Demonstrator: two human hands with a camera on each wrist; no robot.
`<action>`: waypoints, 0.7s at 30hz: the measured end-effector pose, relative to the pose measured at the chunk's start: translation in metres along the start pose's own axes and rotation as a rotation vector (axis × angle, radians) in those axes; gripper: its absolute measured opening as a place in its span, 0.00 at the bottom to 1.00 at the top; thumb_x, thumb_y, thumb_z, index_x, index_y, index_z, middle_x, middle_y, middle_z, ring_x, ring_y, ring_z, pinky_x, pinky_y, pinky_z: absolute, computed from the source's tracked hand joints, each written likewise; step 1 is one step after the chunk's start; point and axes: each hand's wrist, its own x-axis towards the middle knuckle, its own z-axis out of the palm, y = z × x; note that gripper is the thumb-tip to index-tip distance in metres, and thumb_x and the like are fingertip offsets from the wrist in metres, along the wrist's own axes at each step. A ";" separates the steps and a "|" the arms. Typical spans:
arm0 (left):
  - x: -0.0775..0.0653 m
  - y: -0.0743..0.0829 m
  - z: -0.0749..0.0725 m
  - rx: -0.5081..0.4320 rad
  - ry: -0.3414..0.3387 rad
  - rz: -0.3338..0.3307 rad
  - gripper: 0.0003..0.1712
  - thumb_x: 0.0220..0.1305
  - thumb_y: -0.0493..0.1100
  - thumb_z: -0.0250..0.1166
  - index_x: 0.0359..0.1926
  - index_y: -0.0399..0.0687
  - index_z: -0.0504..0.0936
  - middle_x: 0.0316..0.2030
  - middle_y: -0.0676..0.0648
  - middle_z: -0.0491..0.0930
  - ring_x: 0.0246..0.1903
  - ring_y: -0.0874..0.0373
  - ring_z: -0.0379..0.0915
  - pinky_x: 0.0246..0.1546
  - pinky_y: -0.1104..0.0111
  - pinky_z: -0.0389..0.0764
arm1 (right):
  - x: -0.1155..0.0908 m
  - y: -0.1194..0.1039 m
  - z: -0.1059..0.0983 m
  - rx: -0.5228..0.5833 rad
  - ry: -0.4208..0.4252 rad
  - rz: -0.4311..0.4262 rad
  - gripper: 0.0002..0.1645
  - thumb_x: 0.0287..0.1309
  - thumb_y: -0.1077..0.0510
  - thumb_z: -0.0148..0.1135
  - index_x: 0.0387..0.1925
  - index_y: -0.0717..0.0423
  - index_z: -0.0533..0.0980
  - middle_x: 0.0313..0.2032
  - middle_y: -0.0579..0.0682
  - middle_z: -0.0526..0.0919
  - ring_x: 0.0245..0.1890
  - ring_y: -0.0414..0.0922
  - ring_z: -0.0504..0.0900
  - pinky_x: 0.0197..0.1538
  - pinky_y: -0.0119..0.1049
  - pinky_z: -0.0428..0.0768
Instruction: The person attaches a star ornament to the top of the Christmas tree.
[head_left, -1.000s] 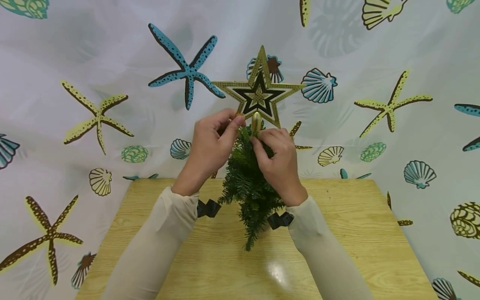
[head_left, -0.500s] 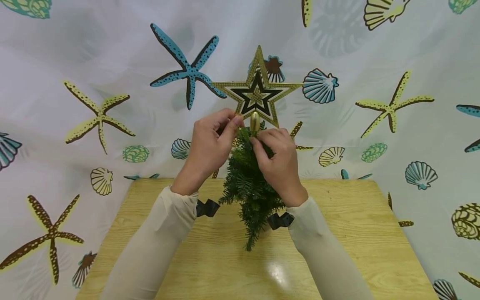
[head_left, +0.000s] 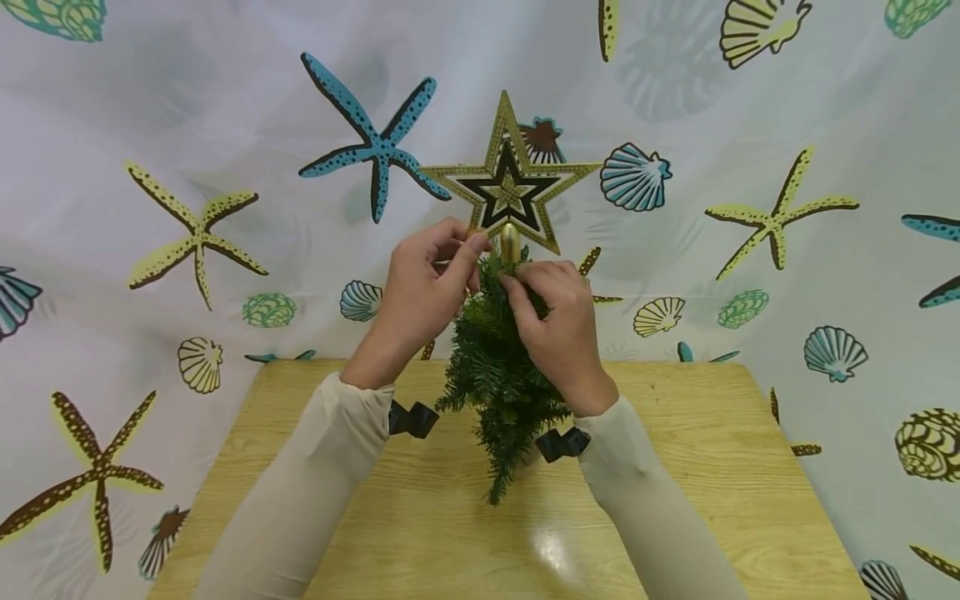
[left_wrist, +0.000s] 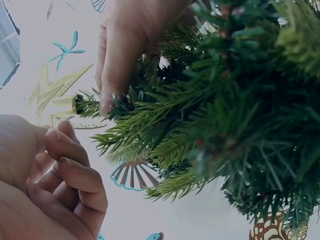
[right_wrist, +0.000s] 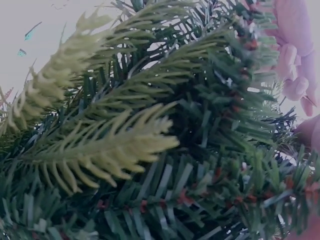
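A gold and black star tree topper [head_left: 507, 190] stands upright, leaning slightly left, on the tip of a small artificial Christmas tree [head_left: 498, 383]. Thumb and index finger of my left hand [head_left: 427, 287] pinch the star's lower left point. My right hand [head_left: 558, 321] pinches the treetop just below the gold socket [head_left: 510, 244]. From the left wrist view, the star [left_wrist: 60, 102] sits sideways, with the curled left hand [left_wrist: 55, 185] near it and right-hand fingers [left_wrist: 117, 65] on the top twig. Green branches [right_wrist: 150, 140] fill most of the right wrist view.
The tree stands on a light wooden table [head_left: 667, 492]. Behind it hangs a white cloth [head_left: 247, 108] printed with starfish and shells. Black mounts [head_left: 412, 419] are strapped at both wrists.
The star's top point has tipped to the left over its socket. My left fingers have shifted slightly at the star's lower point. The right hand stays in place.
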 end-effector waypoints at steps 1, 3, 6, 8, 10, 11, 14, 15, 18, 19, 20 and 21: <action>0.000 -0.001 0.000 -0.010 0.010 0.000 0.16 0.81 0.47 0.57 0.44 0.38 0.83 0.23 0.44 0.78 0.16 0.46 0.71 0.19 0.65 0.73 | 0.000 -0.001 0.000 -0.006 0.000 0.001 0.11 0.73 0.58 0.62 0.38 0.60 0.87 0.40 0.56 0.89 0.43 0.54 0.82 0.50 0.53 0.73; -0.001 -0.001 0.001 -0.032 0.027 0.002 0.16 0.81 0.47 0.58 0.44 0.37 0.83 0.23 0.44 0.78 0.18 0.44 0.73 0.20 0.65 0.73 | -0.001 -0.002 0.001 -0.021 0.000 0.007 0.12 0.74 0.57 0.62 0.39 0.59 0.87 0.41 0.55 0.89 0.44 0.54 0.82 0.49 0.55 0.70; -0.003 -0.001 0.002 -0.053 0.042 0.004 0.15 0.80 0.47 0.58 0.44 0.39 0.82 0.25 0.44 0.79 0.17 0.41 0.73 0.19 0.64 0.73 | -0.002 -0.004 0.001 -0.037 0.000 0.022 0.13 0.75 0.56 0.61 0.40 0.59 0.87 0.43 0.55 0.89 0.46 0.55 0.81 0.48 0.57 0.67; -0.004 0.001 0.003 -0.050 0.045 0.003 0.13 0.80 0.47 0.59 0.45 0.41 0.82 0.25 0.44 0.78 0.16 0.41 0.72 0.18 0.65 0.72 | -0.003 -0.005 0.001 -0.040 0.000 0.030 0.14 0.75 0.56 0.60 0.40 0.59 0.87 0.43 0.56 0.89 0.46 0.55 0.81 0.49 0.58 0.67; -0.004 0.002 0.004 -0.039 0.048 0.004 0.12 0.80 0.46 0.59 0.47 0.42 0.83 0.26 0.44 0.79 0.16 0.43 0.73 0.17 0.65 0.71 | -0.003 -0.005 0.000 -0.042 0.004 0.035 0.15 0.75 0.55 0.59 0.40 0.60 0.87 0.44 0.57 0.88 0.47 0.55 0.81 0.51 0.59 0.67; -0.004 0.003 0.004 -0.029 0.049 0.003 0.12 0.80 0.46 0.59 0.49 0.42 0.83 0.26 0.44 0.79 0.16 0.44 0.73 0.18 0.65 0.71 | -0.004 -0.005 -0.001 -0.042 0.008 0.037 0.15 0.75 0.55 0.59 0.41 0.61 0.87 0.45 0.57 0.88 0.48 0.55 0.81 0.53 0.60 0.66; -0.003 0.003 0.005 -0.007 0.053 -0.001 0.14 0.79 0.47 0.60 0.54 0.43 0.82 0.27 0.45 0.79 0.17 0.47 0.75 0.18 0.65 0.70 | -0.004 -0.005 -0.002 -0.047 0.021 0.041 0.17 0.75 0.55 0.58 0.41 0.62 0.87 0.48 0.59 0.87 0.51 0.56 0.80 0.57 0.61 0.65; -0.003 0.003 0.005 -0.004 0.054 -0.003 0.15 0.79 0.47 0.60 0.56 0.43 0.82 0.27 0.45 0.79 0.17 0.47 0.75 0.19 0.66 0.70 | -0.004 -0.005 -0.002 -0.049 0.026 0.041 0.17 0.75 0.54 0.58 0.42 0.63 0.87 0.49 0.59 0.87 0.52 0.57 0.80 0.58 0.62 0.65; -0.004 0.000 0.004 -0.002 0.060 -0.010 0.14 0.79 0.47 0.60 0.56 0.44 0.82 0.27 0.45 0.79 0.18 0.45 0.75 0.20 0.66 0.70 | -0.004 -0.004 -0.004 -0.049 0.034 0.041 0.18 0.75 0.54 0.58 0.44 0.64 0.87 0.52 0.60 0.85 0.55 0.58 0.79 0.60 0.63 0.64; -0.004 -0.002 0.004 -0.003 0.063 -0.009 0.14 0.79 0.47 0.60 0.55 0.44 0.82 0.27 0.45 0.79 0.17 0.44 0.75 0.20 0.66 0.70 | -0.004 -0.004 -0.004 -0.048 0.035 0.040 0.18 0.75 0.54 0.58 0.44 0.64 0.87 0.53 0.60 0.85 0.55 0.59 0.78 0.60 0.63 0.64; -0.005 -0.003 0.005 -0.003 0.066 -0.005 0.14 0.79 0.47 0.60 0.55 0.44 0.82 0.27 0.45 0.79 0.17 0.45 0.74 0.20 0.66 0.70 | -0.004 -0.003 -0.005 -0.047 0.034 0.038 0.18 0.75 0.54 0.58 0.45 0.64 0.87 0.54 0.60 0.84 0.57 0.59 0.77 0.61 0.63 0.64; -0.006 -0.004 0.005 0.000 0.069 0.000 0.13 0.79 0.47 0.60 0.54 0.45 0.82 0.26 0.45 0.79 0.17 0.46 0.73 0.20 0.66 0.71 | -0.005 -0.002 -0.005 -0.047 0.034 0.037 0.18 0.74 0.54 0.58 0.45 0.64 0.87 0.55 0.60 0.84 0.57 0.59 0.77 0.61 0.64 0.64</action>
